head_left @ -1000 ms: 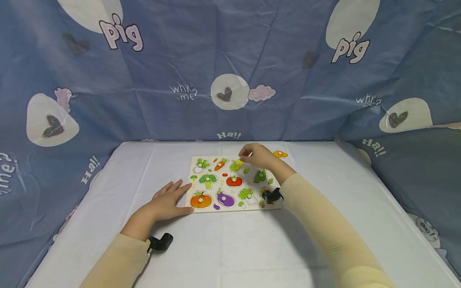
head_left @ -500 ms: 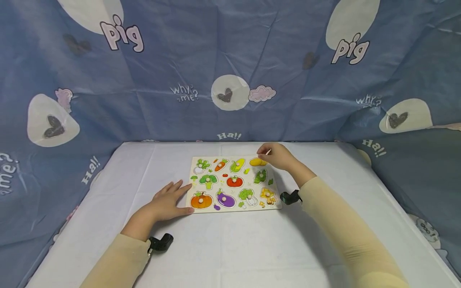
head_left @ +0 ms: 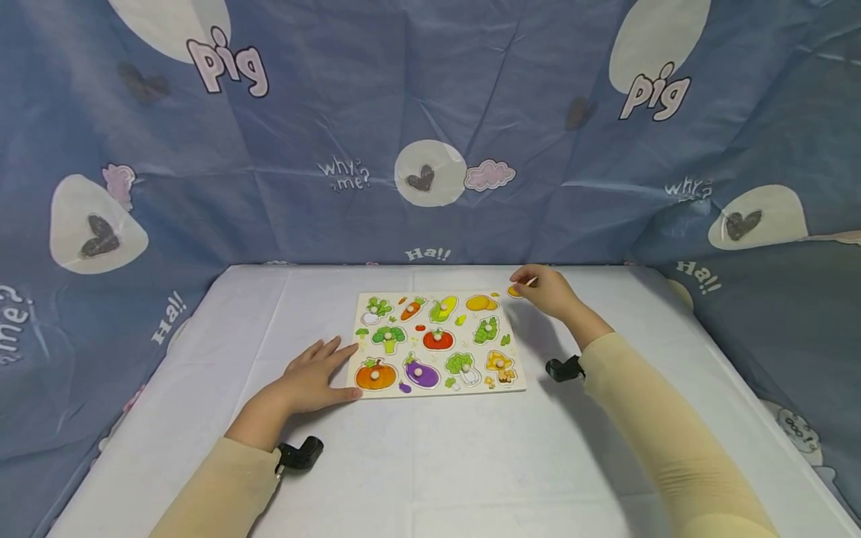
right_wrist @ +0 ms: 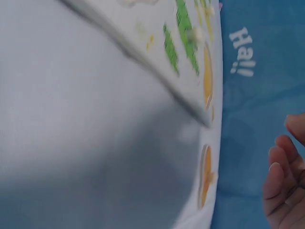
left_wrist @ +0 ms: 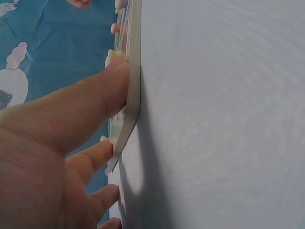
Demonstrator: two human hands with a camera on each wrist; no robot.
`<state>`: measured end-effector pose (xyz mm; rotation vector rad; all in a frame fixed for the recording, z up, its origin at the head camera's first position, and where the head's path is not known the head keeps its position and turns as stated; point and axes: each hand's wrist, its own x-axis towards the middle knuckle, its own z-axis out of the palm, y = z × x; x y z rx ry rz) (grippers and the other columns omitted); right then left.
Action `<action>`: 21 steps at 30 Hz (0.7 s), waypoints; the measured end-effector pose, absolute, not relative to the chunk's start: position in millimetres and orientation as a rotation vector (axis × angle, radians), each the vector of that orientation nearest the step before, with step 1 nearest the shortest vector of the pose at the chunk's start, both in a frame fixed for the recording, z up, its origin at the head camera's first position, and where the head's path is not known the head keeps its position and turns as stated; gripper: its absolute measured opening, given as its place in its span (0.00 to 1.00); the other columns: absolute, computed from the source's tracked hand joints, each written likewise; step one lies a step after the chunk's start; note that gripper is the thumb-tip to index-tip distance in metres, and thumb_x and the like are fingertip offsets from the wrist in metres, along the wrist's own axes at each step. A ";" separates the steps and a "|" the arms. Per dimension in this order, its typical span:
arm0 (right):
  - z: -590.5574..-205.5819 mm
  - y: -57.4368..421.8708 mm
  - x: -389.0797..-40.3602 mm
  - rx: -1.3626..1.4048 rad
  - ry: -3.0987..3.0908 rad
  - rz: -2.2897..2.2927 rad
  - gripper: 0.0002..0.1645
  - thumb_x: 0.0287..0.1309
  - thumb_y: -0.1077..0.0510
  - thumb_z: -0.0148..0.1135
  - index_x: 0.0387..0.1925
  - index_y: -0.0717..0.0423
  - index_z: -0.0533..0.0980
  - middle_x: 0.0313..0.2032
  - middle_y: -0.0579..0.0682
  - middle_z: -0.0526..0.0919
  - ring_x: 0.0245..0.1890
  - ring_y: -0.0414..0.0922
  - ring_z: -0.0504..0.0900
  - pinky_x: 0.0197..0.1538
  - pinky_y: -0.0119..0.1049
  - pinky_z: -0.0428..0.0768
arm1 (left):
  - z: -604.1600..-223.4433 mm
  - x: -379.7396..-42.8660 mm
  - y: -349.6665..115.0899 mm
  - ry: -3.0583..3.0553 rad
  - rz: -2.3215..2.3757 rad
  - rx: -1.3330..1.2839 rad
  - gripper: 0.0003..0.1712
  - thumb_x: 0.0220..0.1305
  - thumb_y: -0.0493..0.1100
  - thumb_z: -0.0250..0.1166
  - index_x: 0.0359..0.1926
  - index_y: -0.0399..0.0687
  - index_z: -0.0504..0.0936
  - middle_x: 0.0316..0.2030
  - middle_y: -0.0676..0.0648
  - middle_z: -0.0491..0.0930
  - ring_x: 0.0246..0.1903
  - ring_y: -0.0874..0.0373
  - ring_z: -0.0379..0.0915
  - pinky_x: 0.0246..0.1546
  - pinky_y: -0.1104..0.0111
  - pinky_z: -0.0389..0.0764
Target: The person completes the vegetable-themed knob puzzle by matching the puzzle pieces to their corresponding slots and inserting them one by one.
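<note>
A wooden knob puzzle board (head_left: 464, 341) with vegetable pieces lies mid-table. Along its left edge rests my left hand (head_left: 306, 385), fingers spread; the left wrist view shows the thumb (left_wrist: 112, 86) touching the edge. Off the board's far right corner lies a yellow-orange, potato-like knob piece (head_left: 513, 292). Just over it is my right hand (head_left: 548, 291), fingers loosely bent, partly hiding it. In the right wrist view a gap separates that hand (right_wrist: 286, 176) from the piece (right_wrist: 206, 179). The yellow potato-shaped slot (head_left: 479, 302) has no knob.
Corn (head_left: 444, 308), carrot (head_left: 412, 308), tomato (head_left: 438, 339), pumpkin (head_left: 375, 375) and eggplant (head_left: 421, 372) pieces sit in the board. A white cloth (head_left: 430, 463) covers the table. A blue printed curtain (head_left: 303, 224) hangs behind it and at the sides.
My right hand has moved from over the corn, past the potato slot, rightward to the loose yellow-orange piece. The left hand and the board have stayed put.
</note>
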<state>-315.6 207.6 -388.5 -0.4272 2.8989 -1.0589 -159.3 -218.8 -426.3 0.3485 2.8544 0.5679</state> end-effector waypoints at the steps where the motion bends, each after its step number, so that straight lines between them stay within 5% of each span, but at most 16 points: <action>1: -390.1 210.1 -316.8 -0.408 2.901 -1.067 0.15 0.69 0.58 0.61 0.53 0.61 0.79 0.47 0.57 0.82 0.44 0.54 0.81 0.45 0.47 0.80 | -426.5 -159.5 -218.8 2.854 0.569 0.345 0.54 0.56 0.69 0.68 0.76 0.49 0.62 0.76 0.32 0.52 0.73 0.27 0.40 0.66 0.30 0.46; 21: -425.0 229.6 -350.0 -0.143 2.911 -1.070 0.15 0.69 0.57 0.61 0.53 0.60 0.78 0.51 0.60 0.78 0.49 0.55 0.75 0.50 0.48 0.76 | -427.7 -160.1 -219.6 2.850 0.558 0.350 0.53 0.57 0.69 0.67 0.76 0.49 0.62 0.76 0.33 0.51 0.73 0.28 0.40 0.67 0.31 0.46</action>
